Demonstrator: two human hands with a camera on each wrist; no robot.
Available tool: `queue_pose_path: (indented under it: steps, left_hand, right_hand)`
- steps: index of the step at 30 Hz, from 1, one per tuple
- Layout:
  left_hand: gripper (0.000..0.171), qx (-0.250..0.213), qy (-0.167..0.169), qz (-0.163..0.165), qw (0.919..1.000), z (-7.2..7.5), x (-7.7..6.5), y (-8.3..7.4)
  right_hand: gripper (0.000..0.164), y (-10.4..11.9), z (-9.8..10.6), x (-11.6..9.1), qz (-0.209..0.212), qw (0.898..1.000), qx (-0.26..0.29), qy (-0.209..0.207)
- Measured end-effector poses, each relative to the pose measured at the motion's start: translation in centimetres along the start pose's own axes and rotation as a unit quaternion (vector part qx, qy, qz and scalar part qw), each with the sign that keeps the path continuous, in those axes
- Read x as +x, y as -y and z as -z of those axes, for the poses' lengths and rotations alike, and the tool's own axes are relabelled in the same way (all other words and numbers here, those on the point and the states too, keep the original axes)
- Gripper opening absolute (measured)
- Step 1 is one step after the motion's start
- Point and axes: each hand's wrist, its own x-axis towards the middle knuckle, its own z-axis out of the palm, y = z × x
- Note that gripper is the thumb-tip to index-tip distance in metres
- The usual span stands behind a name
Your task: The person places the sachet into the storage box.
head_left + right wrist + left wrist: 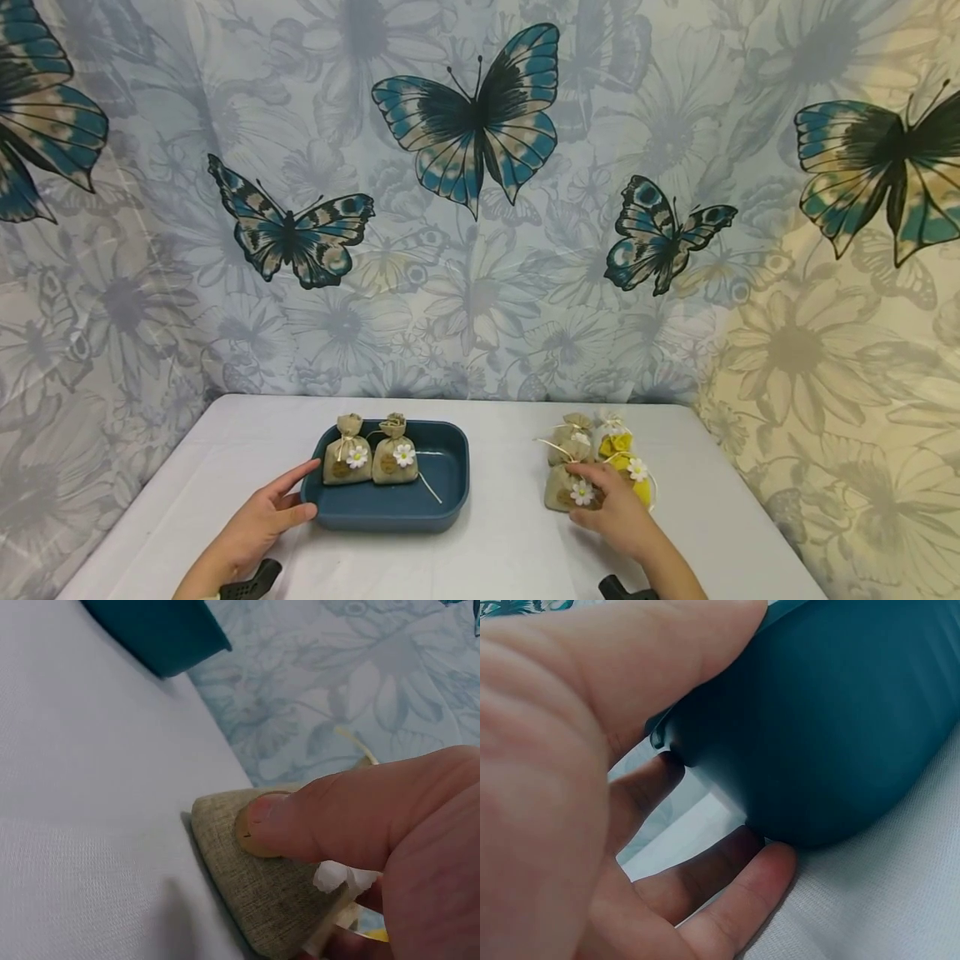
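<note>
At the left end of a blue rectangular tray (390, 518), my left hand (251, 525) rests its fairly straight fingers and thumb against the rim and wall. Fingertips touch the tray's end (817, 735) in the left wrist view. Two beige cloth sachets (347, 461) (394, 461) with white daisies lie side by side in the tray. My right hand (618, 517) pinches the front beige sachet (558, 490), its thumb on the round label (251, 834). Behind that sachet is another beige one (564, 443); a yellow sachet (641, 487) lies partly hidden by the hand.
A white cloth covers the table (502, 467). Another yellow sachet with a pale top (613, 442) stands at the back of the right group. A thin cord (430, 488) trails over the tray floor. Butterfly-print fabric (465, 333) hangs around the back and sides.
</note>
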Motion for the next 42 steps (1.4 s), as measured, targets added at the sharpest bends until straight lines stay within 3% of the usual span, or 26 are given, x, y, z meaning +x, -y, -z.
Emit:
queue_pose_path:
  steps: [7, 17, 24, 32, 42]
  left_hand:
    - [0.073, 0.002, -0.003, 0.003, 1.0, 0.0, 0.0, 0.1]
    - [0.073, 0.01, -0.001, -0.001, 0.9999, 0.2, 0.0, -0.1]
    - [0.075, 0.009, 0.0, 0.003, 1.0, 0.3, 0.0, -0.3]
    - [0.075, 0.013, -0.005, 0.002, 0.9999, 0.2, 0.1, -0.2]
    - [0.075, 0.008, 0.0, 0.006, 0.9999, 0.2, 0.0, -0.2]
  right_hand:
    - [0.069, 0.4, -0.8, -0.1, -0.002, 0.998, -0.059, -0.004]
    - [0.069, 0.2, -1.5, -0.1, 0.032, 0.997, -0.074, 0.004]
    - [0.062, 0.2, -1.9, 0.0, 0.046, 0.993, -0.11, -0.017]
    - [0.059, 0.1, -2.0, 0.0, 0.036, 0.994, -0.096, -0.027]
    - [0.057, 0.1, -1.4, 0.3, -0.027, 0.999, -0.023, -0.042]
